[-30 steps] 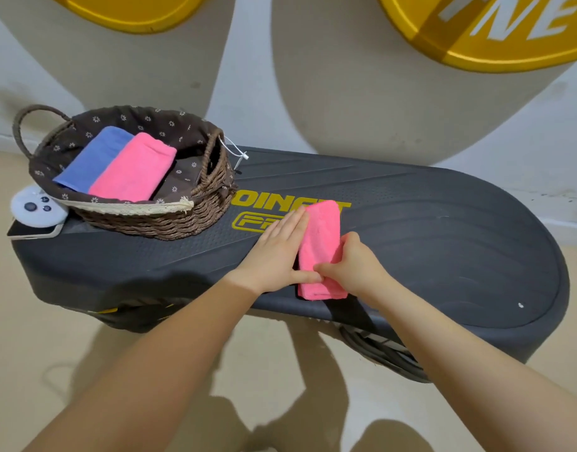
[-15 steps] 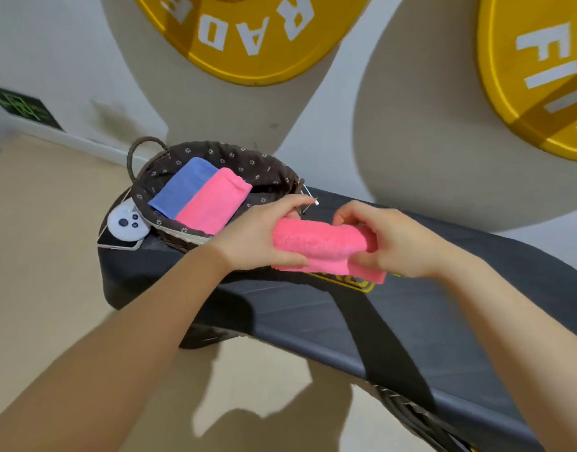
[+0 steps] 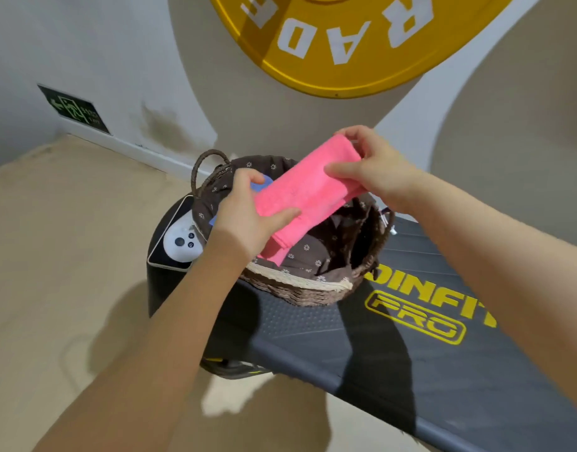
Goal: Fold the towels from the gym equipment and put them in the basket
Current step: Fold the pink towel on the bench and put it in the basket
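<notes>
Over the wicker basket [image 3: 300, 288], open room above the right half, with bare brown lining [image 3: 316, 256] showing there; left half taken up by a folded pink towel [image 3: 274, 252] and a sliver of blue towel [image 3: 262, 185]. Blocking most of the mouth from above: the held pink towel [image 3: 308, 187], the left hand [image 3: 248, 216] at its near end and the right hand [image 3: 375, 168] at its far end. Hemmed in on the left by a handle loop [image 3: 208, 164] and a white controller [image 3: 182, 244] just beside the rim, with wide bare bench surface [image 3: 345, 340] free nearer and to the right.
</notes>
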{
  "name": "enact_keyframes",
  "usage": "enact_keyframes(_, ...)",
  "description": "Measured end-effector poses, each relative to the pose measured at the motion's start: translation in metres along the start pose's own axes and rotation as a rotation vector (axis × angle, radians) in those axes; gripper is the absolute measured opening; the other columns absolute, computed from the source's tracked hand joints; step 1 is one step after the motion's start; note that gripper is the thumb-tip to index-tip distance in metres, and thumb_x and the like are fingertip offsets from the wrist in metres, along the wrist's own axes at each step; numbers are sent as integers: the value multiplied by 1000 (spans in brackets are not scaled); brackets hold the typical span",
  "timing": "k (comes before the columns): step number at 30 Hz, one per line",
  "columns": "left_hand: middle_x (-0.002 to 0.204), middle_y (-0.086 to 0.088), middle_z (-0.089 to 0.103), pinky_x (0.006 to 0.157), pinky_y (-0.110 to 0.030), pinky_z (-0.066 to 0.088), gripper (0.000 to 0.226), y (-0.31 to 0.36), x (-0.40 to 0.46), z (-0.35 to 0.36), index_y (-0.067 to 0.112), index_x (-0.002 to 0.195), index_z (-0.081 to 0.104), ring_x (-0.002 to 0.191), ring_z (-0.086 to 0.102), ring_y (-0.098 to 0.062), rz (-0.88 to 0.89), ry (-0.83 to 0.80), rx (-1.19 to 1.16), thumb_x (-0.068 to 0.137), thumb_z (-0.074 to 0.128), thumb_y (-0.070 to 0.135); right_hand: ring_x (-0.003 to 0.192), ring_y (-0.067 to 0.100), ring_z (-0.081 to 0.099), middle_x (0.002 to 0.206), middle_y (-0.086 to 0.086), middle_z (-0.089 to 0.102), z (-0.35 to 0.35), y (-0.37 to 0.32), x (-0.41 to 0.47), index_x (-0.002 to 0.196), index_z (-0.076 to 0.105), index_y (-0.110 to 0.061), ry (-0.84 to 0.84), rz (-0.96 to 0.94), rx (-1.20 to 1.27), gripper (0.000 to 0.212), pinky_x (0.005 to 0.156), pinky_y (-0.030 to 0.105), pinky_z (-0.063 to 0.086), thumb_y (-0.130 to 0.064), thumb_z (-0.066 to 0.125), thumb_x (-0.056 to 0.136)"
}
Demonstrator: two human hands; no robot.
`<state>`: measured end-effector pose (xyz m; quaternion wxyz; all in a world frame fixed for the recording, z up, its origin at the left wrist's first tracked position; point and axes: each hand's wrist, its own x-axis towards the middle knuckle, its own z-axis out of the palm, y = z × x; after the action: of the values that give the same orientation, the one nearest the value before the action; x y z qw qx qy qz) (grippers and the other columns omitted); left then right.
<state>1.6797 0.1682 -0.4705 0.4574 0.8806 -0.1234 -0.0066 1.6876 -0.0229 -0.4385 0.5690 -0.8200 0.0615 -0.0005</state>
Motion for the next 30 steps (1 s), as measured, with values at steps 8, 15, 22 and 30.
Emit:
enact_keyframes(8, 101, -7, 56, 70, -32, 38, 68, -28, 22, 16, 11, 120, 33, 92, 54, -27, -64, -478, 675, 75, 72, 41, 94, 23, 55, 113, 12, 61, 48, 38, 41, 119, 55, -6, -143, 89, -704, 44, 75, 26, 42, -12, 68, 77)
enact_keyframes(15, 109, -8, 46, 81, -36, 40, 73, -31, 28, 25, 11, 118, 45, 104, 46, -26, -138, -416, 763, 69, 68, 60, 116, 35, 52, 125, 19, 53, 63, 67, 45, 123, 42, -2, 2, 247, -829, 49, 89, 37, 43, -18, 62, 81)
enact_keyframes(22, 123, -11, 42, 92, -39, 39, 76, -37, 38, 28, 20, 126, 46, 118, 40, -32, -139, -480, 727, 66, 69, 61, 104, 33, 59, 110, 17, 56, 72, 64, 30, 123, 31, 1, 70, 387, -583, 48, 79, 38, 51, -7, 56, 82)
enact_keyframes(30, 129, -10, 38, 102, -38, 33, 79, -46, 37, 27, 17, 133, 42, 122, 40, -29, -36, -328, 684, 68, 73, 49, 103, 22, 44, 130, 14, 36, 81, 72, 11, 141, 17, -1, -124, 120, -558, 95, 85, 27, 37, -30, 75, 72)
